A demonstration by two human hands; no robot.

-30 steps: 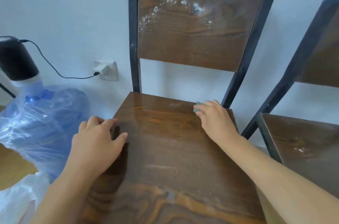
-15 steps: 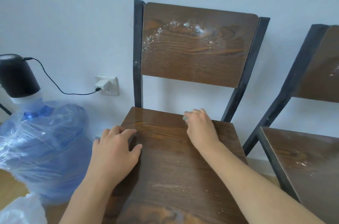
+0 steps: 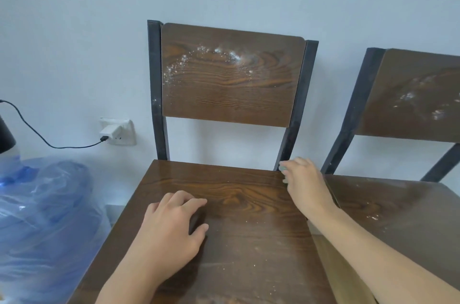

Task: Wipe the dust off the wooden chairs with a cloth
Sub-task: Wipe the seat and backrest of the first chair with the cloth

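Observation:
A dark wooden chair (image 3: 239, 206) with a black metal frame stands in front of me against the wall. White dust is scattered over its backrest (image 3: 231, 74). My left hand (image 3: 171, 226) rests flat on the seat's left half, fingers spread, holding nothing. My right hand (image 3: 305, 184) is at the seat's back right corner, beside the frame post, closed on a small green cloth (image 3: 283, 169) of which only an edge shows past the fingers. A second chair (image 3: 403, 204) stands to the right, with dust on its backrest and seat.
A large blue water bottle (image 3: 42, 219) wrapped in clear plastic stands left of the chair. A wall socket (image 3: 119, 131) holds a white charger with a black cable running left. The pale wall is directly behind both chairs.
My right hand with the cloth has slid right along the seat's back edge to the back right corner. My left hand now lies further in on the seat. The view has tilted up.

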